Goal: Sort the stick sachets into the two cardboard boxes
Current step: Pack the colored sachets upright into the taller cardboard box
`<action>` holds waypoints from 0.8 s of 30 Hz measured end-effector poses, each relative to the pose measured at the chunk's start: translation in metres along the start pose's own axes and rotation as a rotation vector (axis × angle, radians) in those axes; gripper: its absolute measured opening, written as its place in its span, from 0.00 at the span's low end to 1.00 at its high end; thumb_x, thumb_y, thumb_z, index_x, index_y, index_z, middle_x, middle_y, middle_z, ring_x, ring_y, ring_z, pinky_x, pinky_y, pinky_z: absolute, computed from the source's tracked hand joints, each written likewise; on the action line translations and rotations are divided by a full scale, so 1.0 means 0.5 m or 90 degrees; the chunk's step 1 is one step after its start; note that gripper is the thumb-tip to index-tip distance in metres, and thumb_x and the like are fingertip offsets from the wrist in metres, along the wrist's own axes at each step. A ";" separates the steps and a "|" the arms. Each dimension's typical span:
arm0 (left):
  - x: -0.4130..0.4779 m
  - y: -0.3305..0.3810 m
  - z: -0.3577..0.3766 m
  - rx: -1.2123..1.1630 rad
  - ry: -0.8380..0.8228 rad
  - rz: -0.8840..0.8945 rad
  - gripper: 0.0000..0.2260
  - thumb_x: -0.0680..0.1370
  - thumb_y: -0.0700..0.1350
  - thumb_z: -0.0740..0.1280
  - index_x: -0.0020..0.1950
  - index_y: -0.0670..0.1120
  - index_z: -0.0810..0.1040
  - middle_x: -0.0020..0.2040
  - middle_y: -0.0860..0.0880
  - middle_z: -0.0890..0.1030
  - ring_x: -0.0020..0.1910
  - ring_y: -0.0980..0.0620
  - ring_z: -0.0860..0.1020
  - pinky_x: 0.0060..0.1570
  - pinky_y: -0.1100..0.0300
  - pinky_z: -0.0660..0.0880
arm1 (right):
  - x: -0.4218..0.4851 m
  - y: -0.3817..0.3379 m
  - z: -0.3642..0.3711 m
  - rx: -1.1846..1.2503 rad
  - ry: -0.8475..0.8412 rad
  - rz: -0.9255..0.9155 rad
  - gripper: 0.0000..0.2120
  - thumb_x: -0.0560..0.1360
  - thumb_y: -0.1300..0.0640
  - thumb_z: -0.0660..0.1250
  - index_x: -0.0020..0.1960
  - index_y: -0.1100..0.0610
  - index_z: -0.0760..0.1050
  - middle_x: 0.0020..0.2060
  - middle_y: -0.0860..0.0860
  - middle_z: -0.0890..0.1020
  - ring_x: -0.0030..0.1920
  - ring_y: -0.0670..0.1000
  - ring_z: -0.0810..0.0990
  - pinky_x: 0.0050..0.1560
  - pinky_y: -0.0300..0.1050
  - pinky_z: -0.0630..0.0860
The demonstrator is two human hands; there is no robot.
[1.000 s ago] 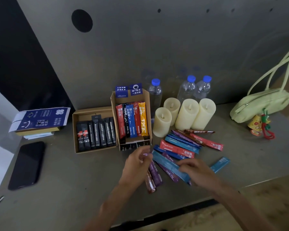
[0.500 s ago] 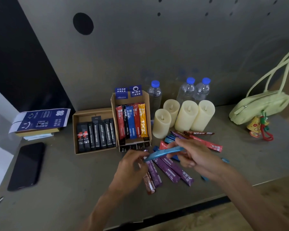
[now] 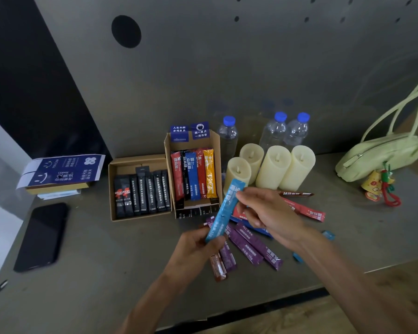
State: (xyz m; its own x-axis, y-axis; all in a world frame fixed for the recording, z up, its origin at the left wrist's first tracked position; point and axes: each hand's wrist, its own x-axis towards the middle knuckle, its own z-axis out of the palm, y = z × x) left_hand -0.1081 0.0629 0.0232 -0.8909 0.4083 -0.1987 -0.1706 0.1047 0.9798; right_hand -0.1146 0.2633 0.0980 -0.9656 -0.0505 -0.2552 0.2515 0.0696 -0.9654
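Observation:
A light blue stick sachet (image 3: 223,210) is held up above the table, tilted, in front of the boxes. My left hand (image 3: 193,251) pinches its lower end and my right hand (image 3: 266,213) pinches its upper end. The left cardboard box (image 3: 114,189) holds several black sachets. The right cardboard box (image 3: 218,150) holds several coloured sachets standing in a row. Loose purple sachets (image 3: 253,247), a red sachet (image 3: 307,210) and blue ones lie on the table under and behind my hands.
Several cream candles (image 3: 273,167) and three water bottles (image 3: 227,138) stand behind the loose pile. A green handbag (image 3: 381,153) lies at the far right. A black phone (image 3: 41,235) and a blue printed carton (image 3: 63,169) are at the left.
My right hand lifted the light blue sachet off the pile and swung it upright. My left hand rose from the table and took its lower end.

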 end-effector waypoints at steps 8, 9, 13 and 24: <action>0.004 0.025 -0.011 0.145 0.072 0.066 0.04 0.79 0.47 0.69 0.52 0.53 0.83 0.45 0.56 0.85 0.44 0.57 0.82 0.44 0.64 0.77 | 0.025 0.009 0.016 -0.062 0.055 -0.025 0.11 0.81 0.56 0.65 0.50 0.62 0.82 0.36 0.54 0.79 0.27 0.43 0.69 0.29 0.35 0.66; 0.007 0.029 -0.012 0.170 0.093 0.070 0.04 0.79 0.45 0.69 0.51 0.53 0.83 0.44 0.56 0.84 0.43 0.58 0.82 0.42 0.67 0.75 | 0.029 0.009 0.019 -0.064 0.051 -0.031 0.10 0.81 0.56 0.65 0.50 0.61 0.82 0.36 0.54 0.79 0.27 0.44 0.69 0.29 0.35 0.67; 0.027 0.057 -0.014 0.228 0.170 0.068 0.06 0.79 0.42 0.69 0.47 0.53 0.82 0.40 0.59 0.83 0.40 0.65 0.80 0.37 0.74 0.72 | 0.045 0.008 0.029 -0.052 0.061 -0.056 0.08 0.81 0.56 0.65 0.52 0.57 0.81 0.36 0.53 0.81 0.27 0.46 0.71 0.29 0.39 0.69; 0.220 0.079 -0.028 0.354 0.343 -0.037 0.05 0.80 0.44 0.69 0.53 0.46 0.81 0.51 0.50 0.83 0.43 0.55 0.78 0.34 0.70 0.72 | 0.122 0.092 0.043 -0.297 0.187 -0.048 0.17 0.79 0.48 0.67 0.65 0.52 0.70 0.41 0.49 0.83 0.37 0.44 0.81 0.41 0.38 0.73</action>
State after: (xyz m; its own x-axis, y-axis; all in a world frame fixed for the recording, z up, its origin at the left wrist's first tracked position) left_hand -0.2186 0.0991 0.0403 -0.9930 -0.0945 -0.0709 -0.1141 0.6104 0.7838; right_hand -0.1607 0.2421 0.0371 -0.9744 0.2030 -0.0965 0.1898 0.5134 -0.8369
